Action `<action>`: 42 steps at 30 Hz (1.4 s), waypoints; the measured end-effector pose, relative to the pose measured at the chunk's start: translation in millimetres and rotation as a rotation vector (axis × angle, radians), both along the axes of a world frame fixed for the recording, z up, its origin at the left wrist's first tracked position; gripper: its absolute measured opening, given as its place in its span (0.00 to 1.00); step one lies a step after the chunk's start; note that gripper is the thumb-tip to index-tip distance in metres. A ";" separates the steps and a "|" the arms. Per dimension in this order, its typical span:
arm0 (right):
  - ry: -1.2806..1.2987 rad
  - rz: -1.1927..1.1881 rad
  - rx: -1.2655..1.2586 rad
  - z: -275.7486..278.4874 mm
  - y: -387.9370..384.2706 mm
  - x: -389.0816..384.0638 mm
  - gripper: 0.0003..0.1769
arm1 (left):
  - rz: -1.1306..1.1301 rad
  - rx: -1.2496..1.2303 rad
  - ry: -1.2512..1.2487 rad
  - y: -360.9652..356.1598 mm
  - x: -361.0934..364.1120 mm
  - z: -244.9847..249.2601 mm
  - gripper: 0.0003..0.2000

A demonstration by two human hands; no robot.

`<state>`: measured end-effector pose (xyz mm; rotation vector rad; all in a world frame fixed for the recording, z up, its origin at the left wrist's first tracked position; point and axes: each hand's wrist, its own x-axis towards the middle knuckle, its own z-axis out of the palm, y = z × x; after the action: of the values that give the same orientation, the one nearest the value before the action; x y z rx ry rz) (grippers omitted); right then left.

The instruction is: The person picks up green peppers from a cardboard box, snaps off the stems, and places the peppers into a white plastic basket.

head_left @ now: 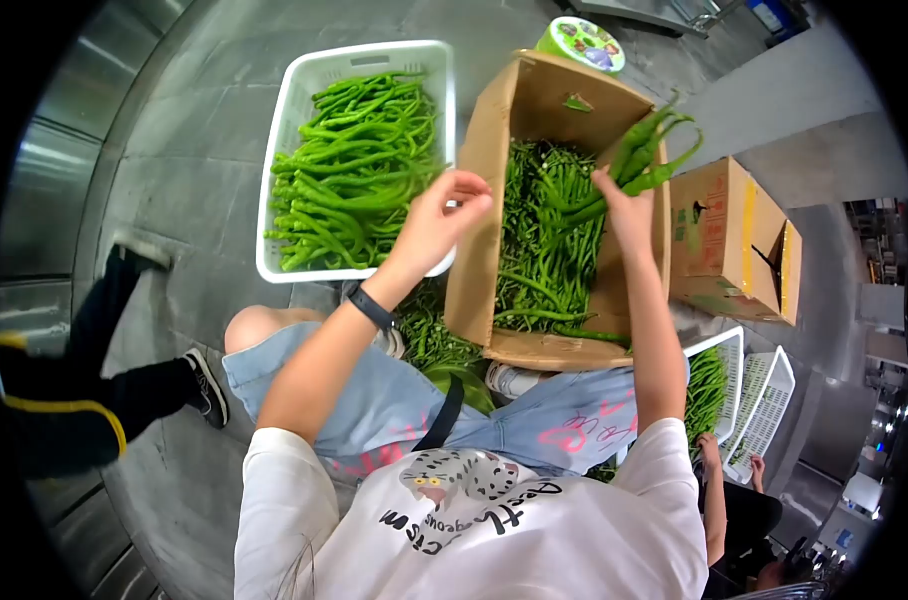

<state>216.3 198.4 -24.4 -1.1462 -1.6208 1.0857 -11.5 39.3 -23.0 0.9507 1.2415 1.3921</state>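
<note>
My left hand (pixel 446 218), with a dark band on its wrist, hovers at the right rim of the white basket (pixel 276 135). Its fingers are loosely curled, the thumb a little apart, and I see nothing between them. Long green chili peppers (pixel 359 170) fill the basket, mostly lying crosswise. Over the right side of the cardboard box (pixel 482 140), my right hand (pixel 626 205) is closed around a bunch of green chili peppers (pixel 639 152), their curved ends sticking up and right. More chili peppers (pixel 544 260) and darker stem-like bits lie inside that box.
A second cardboard box (pixel 719 235) stands at the right, with a green-and-white round tub (pixel 589 45) behind. Green trimmings (pixel 434 335) lie between my legs. Lower right, a co-worker's hand (pixel 709 450) is by a basket of peppers (pixel 707 390). Another person's shoe (pixel 207 388) is at left.
</note>
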 end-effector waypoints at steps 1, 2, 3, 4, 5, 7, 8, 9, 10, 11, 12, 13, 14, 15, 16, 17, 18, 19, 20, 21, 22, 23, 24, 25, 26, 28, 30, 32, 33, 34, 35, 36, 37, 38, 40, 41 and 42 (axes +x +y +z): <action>-0.001 0.033 0.016 17.1 -19.4 -8.5 0.14 | -0.018 0.036 0.053 -0.4 10.3 8.8 0.17; -0.079 0.092 0.078 28.1 -35.2 -14.7 0.17 | -0.035 0.153 0.122 2.2 20.3 8.6 0.26; -0.155 0.152 0.138 36.1 -50.3 -21.9 0.19 | -0.134 0.125 0.129 0.7 27.6 21.4 0.33; -0.176 0.184 0.092 42.5 -67.7 -31.5 0.24 | -0.133 0.151 0.094 1.7 37.4 21.4 0.37; -0.197 0.220 0.044 45.7 -83.4 -39.8 0.28 | -0.130 0.174 0.058 4.3 47.2 17.6 0.41; -0.310 0.302 0.070 28.4 -104.6 -47.6 0.36 | -0.115 0.103 -0.224 8.2 61.6 12.5 0.39; -0.406 0.363 0.096 27.2 -113.5 -49.1 0.38 | -0.048 0.053 -0.264 9.9 61.0 10.8 0.35; -0.498 0.487 0.258 34.7 -118.1 -47.2 0.41 | 0.019 0.001 -0.305 10.4 59.0 9.2 0.30; -0.455 0.527 0.169 42.6 -121.0 -42.5 0.40 | 0.095 -0.047 -0.518 8.9 57.1 5.1 0.21; -0.413 0.565 0.077 49.9 -122.1 -36.6 0.38 | 0.085 -0.074 -0.637 10.4 49.6 0.1 0.15; -0.343 0.500 0.028 55.9 -120.8 -31.2 0.30 | 0.064 -0.085 -0.602 10.1 44.3 1.3 0.14; -0.305 0.374 0.064 60.7 -117.1 -28.1 0.24 | 0.041 -0.094 -0.567 10.2 41.0 5.1 0.13; -0.265 0.290 0.088 69.4 -111.9 -27.3 0.22 | -0.021 -0.079 -0.614 9.7 40.8 8.6 0.13; -0.226 0.204 0.112 75.2 -105.3 -27.3 0.19 | -0.080 -0.061 -0.580 8.6 41.0 9.0 0.13; -0.158 0.226 0.061 72.1 -96.3 -28.0 0.15 | -0.142 -0.044 -0.545 6.8 41.2 9.3 0.13; 0.033 0.272 -0.041 70.2 -92.3 -33.8 0.10 | -0.206 -0.028 -0.509 4.7 42.4 10.0 0.13; 0.031 0.320 -0.088 71.6 -90.8 -38.3 0.07 | -0.214 -0.072 -0.459 1.1 44.9 13.0 0.14; 0.029 0.370 -0.134 74.5 -90.3 -42.7 0.06 | -0.271 -0.051 -0.428 -3.1 43.8 19.4 0.14; 0.055 0.354 -0.166 76.6 -90.8 -47.3 0.05 | -0.295 -0.040 -0.424 -5.2 43.8 17.4 0.14; 0.074 0.361 -0.203 75.3 -89.9 -47.1 0.06 | -0.316 -0.029 -0.420 -6.6 42.5 18.0 0.14; 0.090 0.371 -0.241 73.2 -88.5 -45.3 0.06 | -0.336 -0.038 -0.418 -7.7 40.3 19.4 0.14; 0.105 0.382 -0.281 70.6 -88.3 -44.8 0.06 | -0.354 -0.047 -0.417 -9.2 37.9 21.6 0.14; 0.204 0.380 -0.378 67.2 -89.5 -45.7 0.06 | -0.373 -0.056 -0.417 -10.5 36.6 23.5 0.14; 0.275 0.336 -0.460 66.4 -92.4 -46.9 0.06 | -0.386 -0.060 -0.435 -11.2 36.3 22.0 0.14; 0.346 0.290 -0.541 66.1 -96.4 -47.8 0.06 | -0.400 -0.062 -0.452 -11.5 36.6 20.2 0.14; 0.472 0.275 -0.610 59.3 -98.5 -45.2 0.06 | -0.422 -0.061 -0.464 -11.6 36.6 20.4 0.14; 0.564 0.260 -0.660 47.7 -100.1 -42.7 0.06 | -0.436 -0.062 -0.478 -12.6 36.7 19.9 0.14; 0.608 0.246 -0.702 43.4 -101.4 -41.5 0.08 | -0.450 -0.066 -0.470 -12.7 35.8 20.1 0.14; 0.635 0.242 -0.721 42.4 -102.4 -40.7 0.08 | -0.454 -0.067 -0.475 -12.8 35.6 20.8 0.14; 0.663 0.239 -0.741 41.2 -103.7 -39.7 0.08 | -0.457 -0.069 -0.481 -13.1 35.7 21.3 0.15; 0.690 0.234 -0.762 39.5 -104.8 -38.4 0.09 | -0.461 -0.073 -0.487 -13.8 36.3 21.4 0.15; 0.689 0.256 -0.738 38.1 -105.4 -37.6 0.08 | -0.459 -0.067 -0.480 -14.7 36.9 20.7 0.15; 0.627 0.246 -0.705 38.4 -105.6 -36.7 0.08 | -0.450 -0.063 -0.485 -15.2 37.8 21.4 0.15; 0.567 0.234 -0.672 40.4 -106.3 -35.9 0.08 | -0.444 -0.061 -0.490 -15.7 38.9 23.0 0.15; 0.290 0.180 -0.481 52.7 -108.0 -38.6 0.09 | -0.422 -0.059 -0.440 -16.2 41.7 23.4 0.16; 0.140 0.206 -0.319 51.3 -106.7 -35.6 0.09 | -0.407 -0.061 -0.386 -16.8 43.7 22.6 0.17; -0.011 0.230 -0.156 49.0 -104.5 -30.1 0.10 | -0.394 -0.064 -0.332 -17.5 45.7 22.2 0.18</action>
<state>186.2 93.8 24.6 -1.0853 -1.7319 1.3761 34.2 21.8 -0.8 0.8263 0.7947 1.1335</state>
